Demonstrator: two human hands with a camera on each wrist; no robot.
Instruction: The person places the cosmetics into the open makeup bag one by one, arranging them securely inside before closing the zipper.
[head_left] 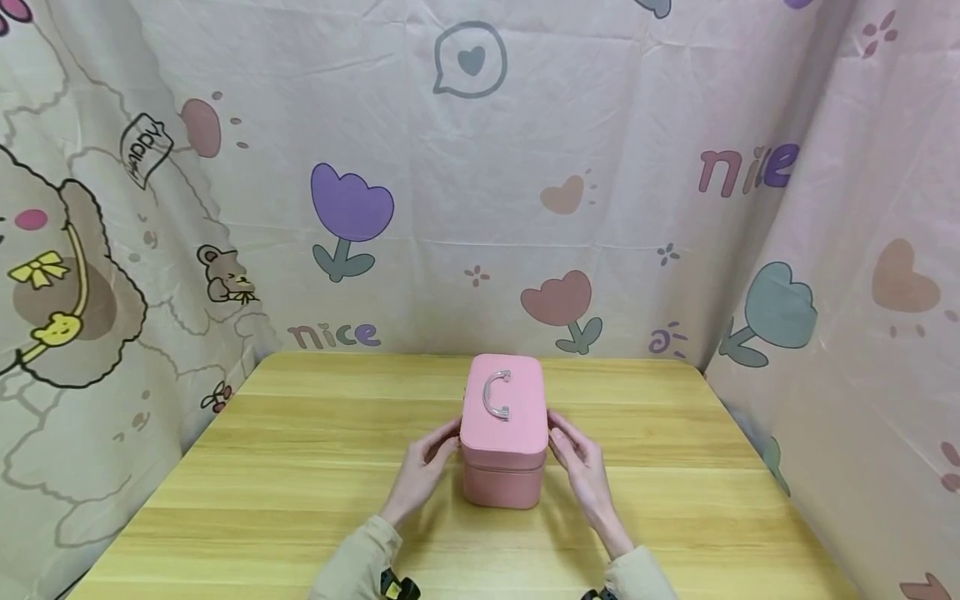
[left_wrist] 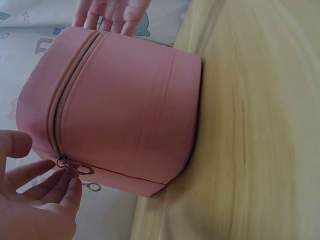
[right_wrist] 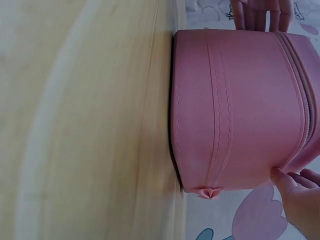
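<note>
You have the pink case [head_left: 504, 435] at the lower centre of the head frame, lid down, zip [left_wrist: 58, 108] apparently drawn and opening seemingly not begun, your left hand [head_left: 418, 473], thumb apart, fingertips by the zip pulls [left_wrist: 84, 170], your right hand [head_left: 585, 468] loosely touching the opposite side.

The word "nice" [head_left: 333, 336] stands on the cloth [head_left: 465, 167], just below the purple tulip [head_left: 352, 218]. A second, larger "nice" [head_left: 748, 169] is well to the right of the tulip, partly caught in a fold. Left of the tulip, a small printed flag [head_left: 146, 150] carries slanted dark lettering, too distorted to read surely.
</note>
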